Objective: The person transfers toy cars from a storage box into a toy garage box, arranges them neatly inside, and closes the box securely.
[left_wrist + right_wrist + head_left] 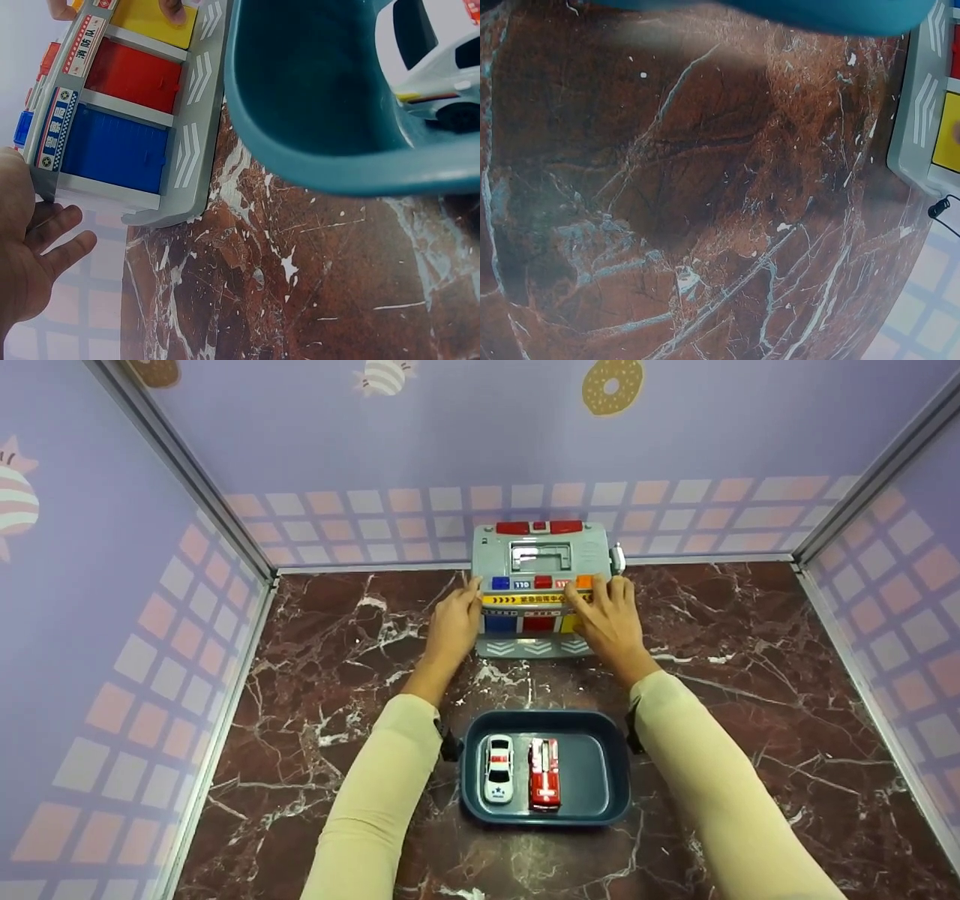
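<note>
A grey toy garage point(489, 556) stands against the back wall, with blue point(112, 154), red point(133, 79) and yellow doors point(146, 21) above a grey ramp point(537, 648). Buttons in blue, red and orange line its roof edge. At its left side my left hand point(454, 622) touches the corner, fingers loosely extended. My right hand point(613, 619) lies over the front right corner, its fingertips beside the orange button point(583, 581). The right thumb point(174, 10) touches the yellow door. In the right wrist view the yellow door point(949, 139) shows at the edge, the hand itself mostly outside.
Between my forearms a dark teal tray point(545, 820) sits on the marbled tabletop point(337, 712). Inside it lie a white toy police car point(498, 787) and a red toy fire truck point(544, 780). Patterned panels point(480, 442) enclose the table at the back and sides.
</note>
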Demonstrator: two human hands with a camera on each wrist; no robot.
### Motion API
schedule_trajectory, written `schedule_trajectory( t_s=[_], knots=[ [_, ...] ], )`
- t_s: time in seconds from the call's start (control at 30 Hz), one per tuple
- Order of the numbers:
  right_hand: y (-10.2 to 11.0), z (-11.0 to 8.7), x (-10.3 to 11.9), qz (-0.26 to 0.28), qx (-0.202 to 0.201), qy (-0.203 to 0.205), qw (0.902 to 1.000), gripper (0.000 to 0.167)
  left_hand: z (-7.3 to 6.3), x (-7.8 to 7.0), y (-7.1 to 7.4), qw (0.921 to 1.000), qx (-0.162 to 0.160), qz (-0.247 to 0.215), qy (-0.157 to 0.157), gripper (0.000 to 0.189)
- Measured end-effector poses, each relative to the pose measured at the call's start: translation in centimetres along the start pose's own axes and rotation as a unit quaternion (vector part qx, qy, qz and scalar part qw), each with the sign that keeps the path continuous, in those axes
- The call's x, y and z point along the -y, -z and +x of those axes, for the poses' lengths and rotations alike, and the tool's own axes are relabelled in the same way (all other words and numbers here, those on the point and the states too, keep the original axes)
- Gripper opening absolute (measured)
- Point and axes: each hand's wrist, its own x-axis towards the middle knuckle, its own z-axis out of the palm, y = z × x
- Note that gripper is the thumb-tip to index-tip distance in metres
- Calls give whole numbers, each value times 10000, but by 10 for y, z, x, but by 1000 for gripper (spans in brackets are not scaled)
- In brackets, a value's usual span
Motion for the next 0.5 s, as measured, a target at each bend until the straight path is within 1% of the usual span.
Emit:
schedule_trajectory(
  t_s=[0.23,0.33,0.5],
  knots=[
    [-2,1,-2,-62,-208,111,9997,74,1,-2,1,9999,-44,90,-83,37],
    [-3,1,-3,-141,-295,183,9993,75,1,-1,1,9999,-75,41,-135,36],
    [-5,0,-3,-263,-265,209,9991,75,1,1,0,9997,-141,-31,-205,37]
  ],
)
